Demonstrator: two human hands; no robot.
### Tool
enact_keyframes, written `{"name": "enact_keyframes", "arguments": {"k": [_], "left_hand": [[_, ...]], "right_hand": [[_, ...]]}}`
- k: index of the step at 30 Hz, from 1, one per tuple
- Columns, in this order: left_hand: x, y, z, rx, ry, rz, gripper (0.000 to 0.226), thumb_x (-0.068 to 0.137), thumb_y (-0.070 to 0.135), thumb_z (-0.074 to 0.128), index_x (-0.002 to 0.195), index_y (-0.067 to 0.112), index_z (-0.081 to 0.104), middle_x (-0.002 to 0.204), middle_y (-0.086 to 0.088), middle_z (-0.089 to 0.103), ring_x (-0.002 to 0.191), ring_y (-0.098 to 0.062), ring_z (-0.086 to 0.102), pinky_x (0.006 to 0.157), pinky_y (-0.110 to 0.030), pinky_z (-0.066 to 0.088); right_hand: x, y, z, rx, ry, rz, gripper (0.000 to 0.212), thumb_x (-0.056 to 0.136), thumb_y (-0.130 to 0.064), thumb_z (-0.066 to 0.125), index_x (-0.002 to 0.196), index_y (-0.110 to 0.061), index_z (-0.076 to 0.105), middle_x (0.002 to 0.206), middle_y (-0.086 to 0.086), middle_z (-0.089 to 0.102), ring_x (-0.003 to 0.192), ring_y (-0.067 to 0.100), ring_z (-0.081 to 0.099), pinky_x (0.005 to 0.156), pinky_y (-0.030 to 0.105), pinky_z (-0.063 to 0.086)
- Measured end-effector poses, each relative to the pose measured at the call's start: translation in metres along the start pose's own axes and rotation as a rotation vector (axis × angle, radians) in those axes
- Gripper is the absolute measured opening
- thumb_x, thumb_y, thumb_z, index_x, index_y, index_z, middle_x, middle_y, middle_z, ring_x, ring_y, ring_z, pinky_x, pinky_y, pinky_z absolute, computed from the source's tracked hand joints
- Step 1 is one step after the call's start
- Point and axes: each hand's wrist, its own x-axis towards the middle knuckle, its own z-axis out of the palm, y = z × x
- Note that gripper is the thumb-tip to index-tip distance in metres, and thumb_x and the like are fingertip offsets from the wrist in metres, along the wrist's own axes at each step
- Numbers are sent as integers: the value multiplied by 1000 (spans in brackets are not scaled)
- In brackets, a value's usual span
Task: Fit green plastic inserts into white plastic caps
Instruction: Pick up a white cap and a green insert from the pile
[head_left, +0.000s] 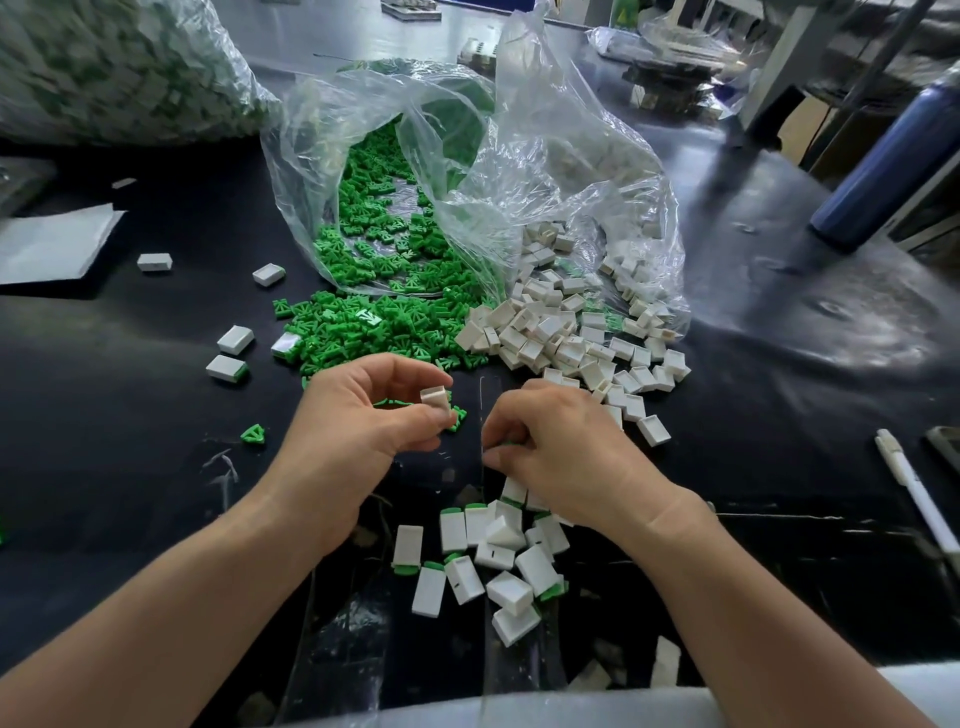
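As left hand (358, 423) pinches boxy cap (435, 400), right hand (563, 449) grips insert (511, 444).

Bright overhead light, glare on the dark table (831, 312), edges warped.

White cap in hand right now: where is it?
Head view, just left of centre: the left hand pinches the white cap, just in front of the green insert pile; the right hand, pinching a green insert, is close on its right.
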Motion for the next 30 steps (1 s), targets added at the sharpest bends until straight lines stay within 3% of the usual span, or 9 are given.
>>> {"name": "enact_keyframes", "arguments": {"k": [4, 6, 8, 13, 17, 22, 30], "left_hand": [[0, 1, 0, -6, -16, -5, 28, 73, -7, 69, 64, 20, 71, 73, -2, 71, 68, -14, 66, 54, -17, 52], [0, 0, 0, 46, -26, 4, 25, 73, -4, 70, 70, 21, 71, 70, 2, 71, 62, -7, 63, 51, -14, 49], [-1, 1, 0, 57, -22, 14, 21, 72, -1, 72, 74, 20, 70, 66, 4, 70, 57, -3, 61, 48, -12, 46], [-2, 2, 0, 45, -28, 29, 15, 71, 3, 73, 69, 18, 70, 61, 4, 69, 53, -1, 59, 47, -12, 45], [-3, 2, -1, 62, -37, 27, 17, 69, 4, 75, 75, 19, 70, 63, 5, 68, 56, -3, 58, 46, -13, 44], [-3, 3, 0, 74, -35, 26, 19, 68, 4, 75, 78, 19, 70, 62, 5, 67, 55, -3, 56, 45, -12, 44], [-4, 3, -1, 81, -43, 56, 24, 67, 0, 76, 79, 20, 70, 62, 5, 67, 55, -3, 58, 48, -11, 45]], "right_hand": [[0, 2, -4, 162, 180, 6, 18, 82, -20, 67, 74, -25, 52, 66, -15, 46, 63, 1, 44, 59, 15, 34], [0, 3, -5, 310, 253, 7, 22, 82, -18, 66, 73, -30, 50, 63, -13, 49, 59, 0, 46, 59, 12, 38], [0, 1, -6, 508, 277, 2, 24, 84, -14, 64, 78, -36, 56, 64, -10, 54, 61, 3, 52, 63, 22, 47], [0, -4, -6, 857, 222, 32, 19, 84, -2, 61, 77, -19, 59, 60, -9, 64, 61, 8, 65, 56, 18, 52], [0, -6, -3, 810, 217, -9, 22, 82, -3, 64, 72, -21, 58, 65, -7, 61, 63, 10, 59, 63, 24, 52], [-1, -9, -4, 841, 163, -22, 19, 83, -1, 62, 75, -17, 58, 67, 1, 62, 62, 8, 60, 58, 18, 50], [-3, -8, -4, 766, 149, -35, 17, 83, -3, 63, 76, -18, 59, 67, 2, 63, 64, 12, 60, 60, 20, 51]]}}
